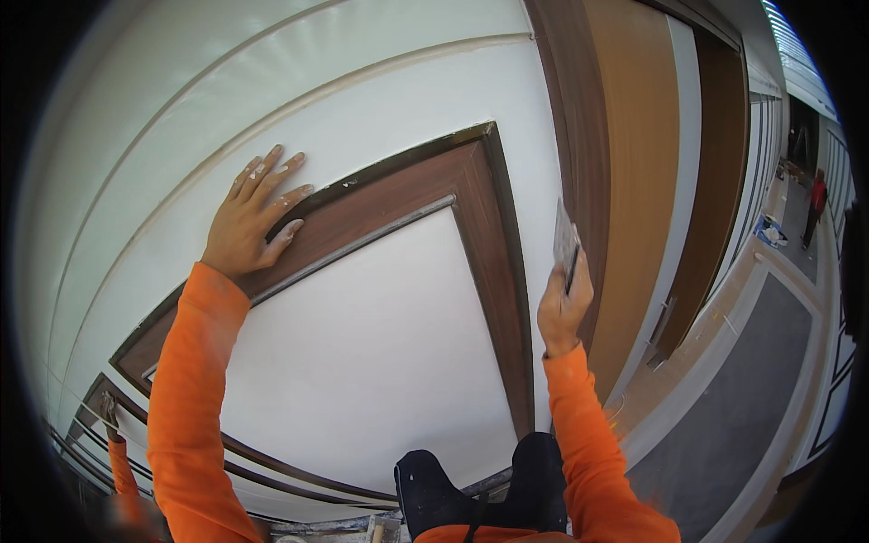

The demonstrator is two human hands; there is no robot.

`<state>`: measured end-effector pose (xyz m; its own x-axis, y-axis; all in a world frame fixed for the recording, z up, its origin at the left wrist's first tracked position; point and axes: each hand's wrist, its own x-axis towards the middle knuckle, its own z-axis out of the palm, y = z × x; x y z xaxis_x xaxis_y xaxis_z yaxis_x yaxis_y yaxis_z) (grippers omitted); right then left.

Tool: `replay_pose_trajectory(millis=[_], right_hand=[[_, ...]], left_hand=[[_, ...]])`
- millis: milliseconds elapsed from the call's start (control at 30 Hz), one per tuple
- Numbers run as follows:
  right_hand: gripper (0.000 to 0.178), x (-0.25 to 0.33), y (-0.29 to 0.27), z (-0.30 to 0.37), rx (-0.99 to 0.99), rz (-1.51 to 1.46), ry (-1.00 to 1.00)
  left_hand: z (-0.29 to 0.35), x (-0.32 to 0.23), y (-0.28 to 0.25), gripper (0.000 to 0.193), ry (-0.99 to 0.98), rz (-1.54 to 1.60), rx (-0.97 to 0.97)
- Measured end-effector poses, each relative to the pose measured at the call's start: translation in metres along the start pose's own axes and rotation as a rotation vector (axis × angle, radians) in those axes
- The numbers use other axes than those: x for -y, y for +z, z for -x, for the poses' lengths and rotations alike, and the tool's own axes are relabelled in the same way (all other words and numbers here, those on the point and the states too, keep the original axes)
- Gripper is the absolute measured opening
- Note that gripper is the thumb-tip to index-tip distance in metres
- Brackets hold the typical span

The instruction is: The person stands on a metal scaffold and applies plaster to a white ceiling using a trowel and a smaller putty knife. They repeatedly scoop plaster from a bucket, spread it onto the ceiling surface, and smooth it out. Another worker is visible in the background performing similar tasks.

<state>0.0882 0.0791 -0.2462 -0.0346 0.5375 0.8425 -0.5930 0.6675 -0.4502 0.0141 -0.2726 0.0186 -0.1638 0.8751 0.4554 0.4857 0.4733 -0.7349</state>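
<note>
My left hand (255, 215) lies flat, fingers spread, on the white wall where it meets the upper left of a brown wooden door frame (480, 208). White filler is smeared on its fingers. My right hand (563, 303) grips the handle of a putty knife (565, 241), whose metal blade points up beside the frame's right upright. Both arms wear orange sleeves. The frame surrounds a white panel (380, 353).
Wooden door panels (634, 181) run along the right. A grey corridor floor (733, 398) lies far below, where a person in red (816, 204) stands at the far end. My dark shoes (480, 489) rest on a platform. Another orange sleeve (122, 471) shows at lower left.
</note>
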Motion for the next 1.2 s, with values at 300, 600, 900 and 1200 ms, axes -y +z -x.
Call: replay_pose_trajectory(millis=[300,600,900,1200], right_hand=[[0.037,0.03,-0.083,0.177,-0.153,-0.77,1.179],[0.03,0.036,-0.131,0.227,-0.102,-0.72,1.341],[0.042,0.004,-0.115,0.185,0.163,-0.647,1.094],[0.042,-0.018,-0.093,0.183,0.41,-0.67,0.963]], left_hand=[[0.003,0.001,-0.006,0.044,-0.025,-0.028,0.016],[0.008,0.003,0.0,0.045,-0.03,-0.045,-0.003],[0.013,0.005,0.003,0.045,0.002,-0.006,-0.077],[0.024,-0.02,0.021,0.037,0.008,-0.086,-0.291]])
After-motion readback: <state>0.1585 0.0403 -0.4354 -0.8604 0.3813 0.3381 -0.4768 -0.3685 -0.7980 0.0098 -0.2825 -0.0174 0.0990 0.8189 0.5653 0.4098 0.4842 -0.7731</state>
